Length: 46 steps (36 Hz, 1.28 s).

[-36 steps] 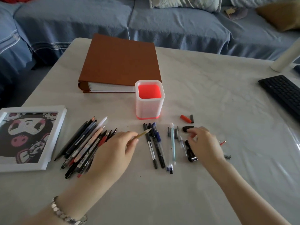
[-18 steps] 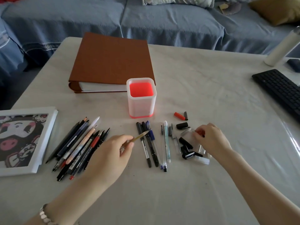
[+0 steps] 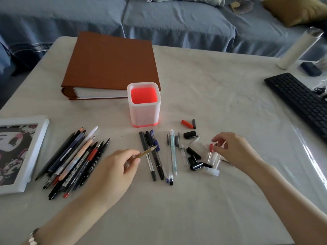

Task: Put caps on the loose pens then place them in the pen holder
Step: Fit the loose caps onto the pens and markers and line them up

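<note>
My left hand pinches a thin tan pen, its bare tip pointing up and right toward the pen holder, a white square cup with a red inside. My right hand is over a cluster of loose caps, thumb and forefinger pinching a clear cap with a red end. Several pens lie in a row between my hands. A larger pile of pens lies to the left. A red cap and a black cap lie just beyond the cluster.
A brown binder lies behind the holder. A white picture frame sits at the left edge. A black keyboard and a white bottle are at the right. A blue sofa runs behind the table.
My right hand has moved right from the black caps to the clear caps and closed on the red-ended one. My left hand keeps holding the tan pen in about the same place.
</note>
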### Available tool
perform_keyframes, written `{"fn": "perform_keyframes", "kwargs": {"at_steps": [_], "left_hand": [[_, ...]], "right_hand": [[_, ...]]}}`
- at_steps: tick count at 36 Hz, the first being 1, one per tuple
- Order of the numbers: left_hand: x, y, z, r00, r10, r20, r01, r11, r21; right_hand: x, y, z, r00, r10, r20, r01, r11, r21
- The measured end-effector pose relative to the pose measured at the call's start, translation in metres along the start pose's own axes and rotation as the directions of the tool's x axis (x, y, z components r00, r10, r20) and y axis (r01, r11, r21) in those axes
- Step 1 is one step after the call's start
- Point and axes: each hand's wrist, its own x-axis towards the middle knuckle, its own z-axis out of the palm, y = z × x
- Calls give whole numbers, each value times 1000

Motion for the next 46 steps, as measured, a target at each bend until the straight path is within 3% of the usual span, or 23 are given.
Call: {"fn": "perform_keyframes", "kwargs": {"at_steps": [6, 13, 31, 42, 46], "left_hand": [[2, 2, 0, 1000, 0, 14, 0, 1000, -3], [4, 6, 3, 1000, -6, 22, 6, 999, -34], [0, 13, 2, 1000, 3, 21, -3, 999, -41], [-1, 11, 4, 999, -1, 36, 3, 999, -49], [-2, 11, 6, 999, -7, 40, 9, 999, -43]], "right_hand": [[-16, 16, -16, 988, -6, 157, 27, 991, -131], [-27, 7, -2, 977, -116, 179, 143, 978, -149], [-11, -5, 1, 927, -166, 336, 283, 898, -336], [-22, 3, 12, 982, -166, 92, 182, 958, -223], [-24, 10, 7, 991, -134, 28, 135, 990, -46]]}}
